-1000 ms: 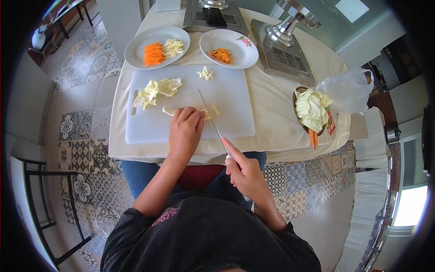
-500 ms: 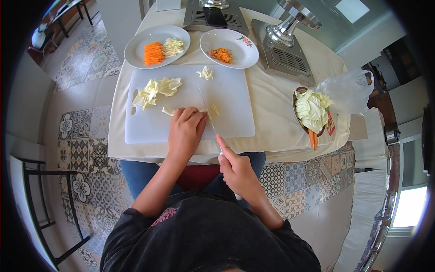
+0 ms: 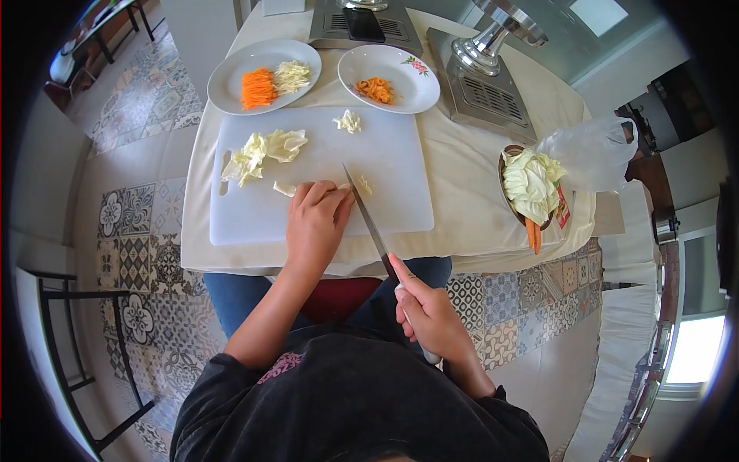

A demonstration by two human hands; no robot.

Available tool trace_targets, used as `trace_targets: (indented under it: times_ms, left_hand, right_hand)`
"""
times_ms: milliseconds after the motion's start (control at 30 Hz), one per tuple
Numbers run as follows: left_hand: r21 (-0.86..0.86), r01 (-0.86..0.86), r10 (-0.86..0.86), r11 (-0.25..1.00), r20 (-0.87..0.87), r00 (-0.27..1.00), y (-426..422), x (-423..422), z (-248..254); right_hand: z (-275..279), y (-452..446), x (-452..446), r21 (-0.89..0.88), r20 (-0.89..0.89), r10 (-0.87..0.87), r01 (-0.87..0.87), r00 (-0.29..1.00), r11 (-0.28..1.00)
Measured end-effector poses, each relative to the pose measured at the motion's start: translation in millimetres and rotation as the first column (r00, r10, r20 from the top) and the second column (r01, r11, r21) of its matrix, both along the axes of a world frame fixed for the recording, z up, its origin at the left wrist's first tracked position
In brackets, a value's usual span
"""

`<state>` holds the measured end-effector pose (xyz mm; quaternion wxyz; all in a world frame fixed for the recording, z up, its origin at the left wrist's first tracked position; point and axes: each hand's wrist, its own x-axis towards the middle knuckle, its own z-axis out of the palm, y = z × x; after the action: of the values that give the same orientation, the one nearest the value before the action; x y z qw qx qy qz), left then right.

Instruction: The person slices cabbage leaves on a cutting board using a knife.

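a: what lies closest?
b: the right hand (image 3: 426,311), closed around a white-handled knife (image 3: 372,225), index finger stretched forward toward the blade.
a: and where does the blade point?
b: away from the body, slanting leftward, just beside the fingertips of the left hand (image 3: 315,222). whether its edge touches the board, i can't tell.
a: what's the left hand doing?
b: its fingers are curled over a cabbage piece (image 3: 284,189), gripping it down on the white cutting board (image 3: 402,173). one end pokes out on the left.
a: anything right of the blade?
b: a few thin cabbage shreds (image 3: 366,185), lying on the board.
a: off to the right?
b: a brown bowl (image 3: 502,189) near the table's (image 3: 462,240) right edge, holding a cabbage chunk (image 3: 531,183), with carrots (image 3: 533,236) at its near side and a clear plastic bag (image 3: 589,158) just beyond.
a: farther up the board?
b: loose cabbage leaves (image 3: 265,152) at left, and a small pale heap (image 3: 348,121) near the far edge.
a: and past that?
b: a white plate (image 3: 223,86) with carrot strips (image 3: 257,88) beside pale shreds (image 3: 292,77), then a flower-patterned dish (image 3: 419,91) holding orange shavings (image 3: 376,91). behind them, a black phone (image 3: 364,25) rests on a steel appliance (image 3: 327,31).
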<state>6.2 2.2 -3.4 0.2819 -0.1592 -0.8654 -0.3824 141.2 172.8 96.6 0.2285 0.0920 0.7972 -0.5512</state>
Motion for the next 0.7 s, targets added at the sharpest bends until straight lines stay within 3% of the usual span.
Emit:
trace_targets:
  times_ms: [200, 500, 700]
  left_hand:
    - [0.02, 0.032, -0.032, 0.999, 0.004, 0.999, -1.7, -1.3, 0.0]
    - [-0.016, -0.005, 0.006, 1.0, 0.033, 0.999, -1.0, 1.3, -1.0]
    - [-0.021, -0.02, 0.021, 1.0, 0.067, 0.998, -2.0, 0.5, -3.3]
  right_hand:
    - [-18.1, -5.1, -15.0, -0.042, -0.051, -0.022, 0.02, 0.998, 0.999]
    - [-48.6, -15.9, -24.4, 0.162, -0.402, 0.085, -0.02, 0.912, 0.987]
    - [-34.3, -10.0, -12.0, 0.218, -0.434, 0.123, -0.029, 0.893, 0.975]
